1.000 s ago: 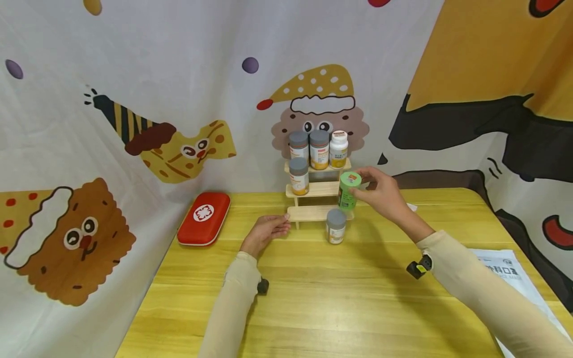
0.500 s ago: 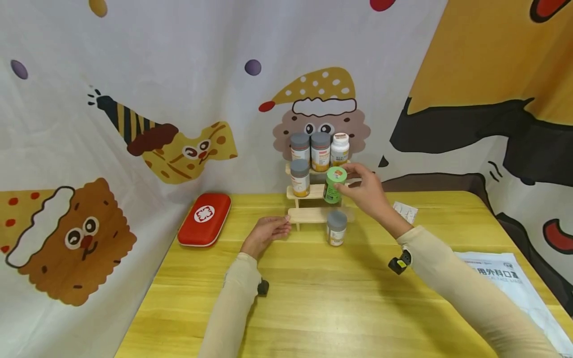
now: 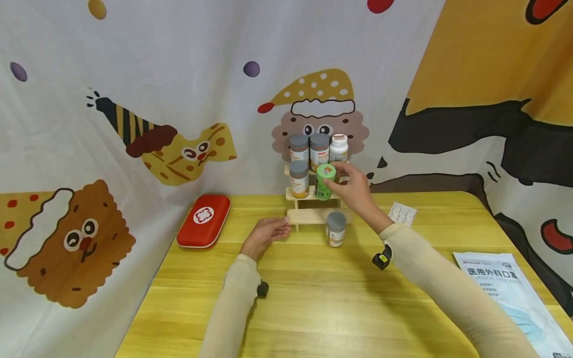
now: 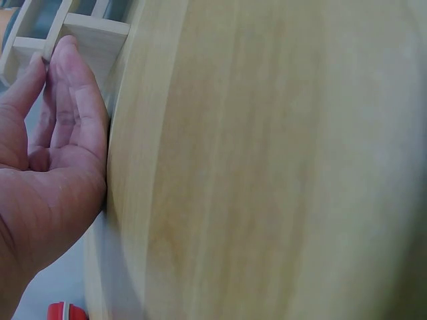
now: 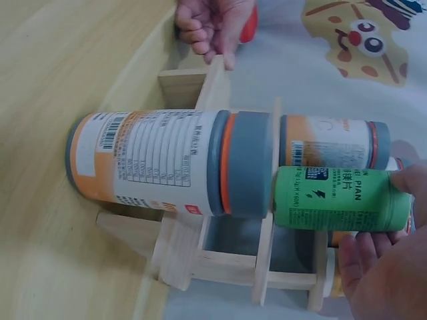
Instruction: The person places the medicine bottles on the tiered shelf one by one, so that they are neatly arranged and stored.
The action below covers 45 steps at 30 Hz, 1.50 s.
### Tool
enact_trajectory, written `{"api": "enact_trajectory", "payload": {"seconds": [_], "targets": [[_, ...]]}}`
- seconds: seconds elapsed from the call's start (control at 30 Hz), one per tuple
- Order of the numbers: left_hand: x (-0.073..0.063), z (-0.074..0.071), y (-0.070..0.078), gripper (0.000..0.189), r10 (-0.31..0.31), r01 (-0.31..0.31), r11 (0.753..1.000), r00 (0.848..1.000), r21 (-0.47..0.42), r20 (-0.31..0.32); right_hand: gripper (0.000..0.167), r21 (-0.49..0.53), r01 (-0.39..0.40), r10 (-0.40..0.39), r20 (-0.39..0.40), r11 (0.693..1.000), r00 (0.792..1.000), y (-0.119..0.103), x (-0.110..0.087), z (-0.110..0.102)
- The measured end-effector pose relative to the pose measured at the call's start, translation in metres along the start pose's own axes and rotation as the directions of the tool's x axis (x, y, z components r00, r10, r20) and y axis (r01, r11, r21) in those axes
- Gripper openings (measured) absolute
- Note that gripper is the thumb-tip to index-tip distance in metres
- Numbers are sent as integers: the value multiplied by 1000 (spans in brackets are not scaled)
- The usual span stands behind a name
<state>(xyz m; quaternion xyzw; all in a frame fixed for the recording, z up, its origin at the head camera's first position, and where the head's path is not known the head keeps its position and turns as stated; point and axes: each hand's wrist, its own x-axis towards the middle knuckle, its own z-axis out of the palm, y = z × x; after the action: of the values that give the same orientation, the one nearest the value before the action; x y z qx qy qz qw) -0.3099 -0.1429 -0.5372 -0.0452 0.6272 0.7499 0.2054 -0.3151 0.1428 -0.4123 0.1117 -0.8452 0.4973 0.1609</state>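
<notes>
My right hand (image 3: pixel 353 188) grips a green pill bottle (image 3: pixel 325 182) between thumb and fingers. The bottle is upright at the middle tier of a small wooden tiered rack (image 3: pixel 309 216), beside a grey-capped bottle (image 3: pixel 299 179). With thumb and fingertips, my left hand (image 3: pixel 266 233) pinches the left end of the rack's lowest tier; the left wrist view shows this hand (image 4: pixel 60 133) at the rack's edge. In front of the rack another grey-capped bottle (image 3: pixel 335 229) stands on the table, large in the right wrist view.
Two grey-capped bottles (image 3: pixel 319 150) and a white bottle (image 3: pixel 338 147) stand on the top tier. A red case (image 3: pixel 204 221) lies at the left. Right of the rack are a blister pack (image 3: pixel 402 214) and a face-mask packet (image 3: pixel 506 293). A printed curtain hangs behind.
My right hand has carried the green bottle leftward from the rack's right end, up to the bottle on the middle tier. My left hand has stayed on the rack.
</notes>
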Motion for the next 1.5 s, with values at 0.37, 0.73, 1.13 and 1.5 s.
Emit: {"api": "enact_trajectory", "payload": {"seconds": [0.37, 0.73, 1.13, 1.5], "targets": [[1, 0, 0, 25, -8, 8, 1000, 1000, 2, 1, 51, -28, -25, 25, -9, 999, 1000, -3, 8, 10], [1, 1, 0, 30, -8, 8, 1000, 1000, 2, 2, 53, -71, -13, 12, -17, 997, 1000, -1, 15, 12], [-1, 1, 2, 30, -15, 15, 1000, 1000, 0, -9, 55, -105, -30, 31, 6, 994, 1000, -1, 20, 13], [2, 0, -1, 36, -13, 13, 1000, 1000, 2, 1, 54, -135, -1, 1, 1, 991, 1000, -3, 20, 14]]}}
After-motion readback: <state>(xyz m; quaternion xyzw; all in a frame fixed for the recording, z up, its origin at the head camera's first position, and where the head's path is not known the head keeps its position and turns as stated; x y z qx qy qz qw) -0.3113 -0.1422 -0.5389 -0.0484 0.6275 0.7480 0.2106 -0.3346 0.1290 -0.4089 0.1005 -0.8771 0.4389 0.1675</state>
